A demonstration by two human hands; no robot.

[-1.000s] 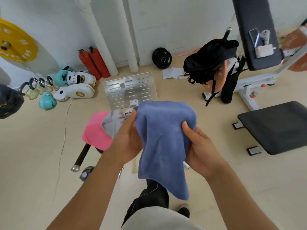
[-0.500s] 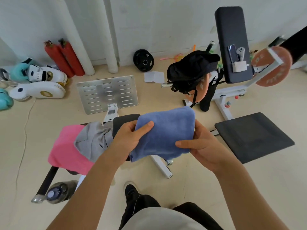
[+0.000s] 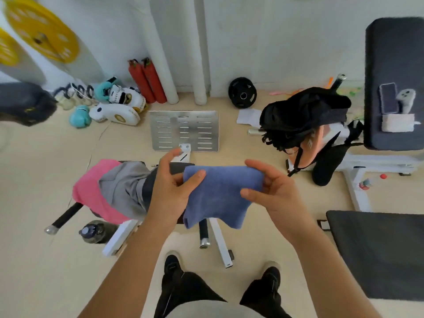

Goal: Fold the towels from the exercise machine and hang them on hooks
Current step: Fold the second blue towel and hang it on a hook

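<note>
A folded blue towel (image 3: 220,196) hangs between my hands at chest height, above the exercise machine (image 3: 215,239). My left hand (image 3: 172,187) pinches its left edge with the thumb on top. At the towel's right end, my right hand (image 3: 273,193) holds it with curled fingers. A grey towel (image 3: 124,187) and a pink towel (image 3: 91,191) lie draped over the machine's padded bar to the left. No hooks are in view.
A metal footplate (image 3: 183,129) lies on the floor ahead. Boxing gloves (image 3: 117,109), red cylinders (image 3: 146,81) and a black weight plate (image 3: 242,92) sit by the wall. A black bag (image 3: 302,115) hangs on a bench at right. A dark bench pad (image 3: 378,253) stands close right. A bottle (image 3: 96,230) lies lower left.
The blue towel went from hanging long to a short folded bundle held level between both hands. The view has swung back to the left.
</note>
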